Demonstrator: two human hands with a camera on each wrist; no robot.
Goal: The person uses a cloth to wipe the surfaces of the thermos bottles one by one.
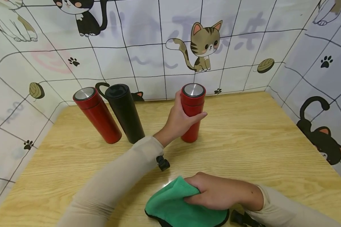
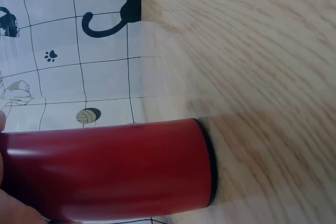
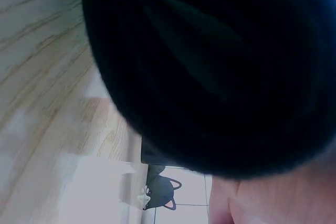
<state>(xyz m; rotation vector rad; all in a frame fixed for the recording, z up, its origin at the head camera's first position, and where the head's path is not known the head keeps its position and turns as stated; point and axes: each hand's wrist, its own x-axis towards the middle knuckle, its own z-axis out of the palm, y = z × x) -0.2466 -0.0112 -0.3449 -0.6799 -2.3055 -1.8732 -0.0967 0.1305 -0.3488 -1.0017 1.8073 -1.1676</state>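
Observation:
My left hand (image 1: 179,119) grips a red thermos (image 1: 191,134) with a silver-topped lid, its thumb across the front. The thermos stands upright on the wooden table; in the left wrist view its red body (image 2: 115,169) and dark base rim show close up. Lower down, my right hand (image 1: 216,190) pinches a green cloth (image 1: 173,201) with a dark edge, between thumb and fingers. Part of the cloth rests near the table's front. Seen from the right wrist, the cloth (image 3: 210,77) is a dark blurred shape covering most of the view.
To the left stand a second red thermos (image 1: 98,115) and a black thermos (image 1: 125,113), side by side. The wooden table (image 1: 244,135) ends at a wall sheet (image 1: 147,63) printed with cats and grid lines. Small black cameras (image 1: 162,163) sit at both wrists.

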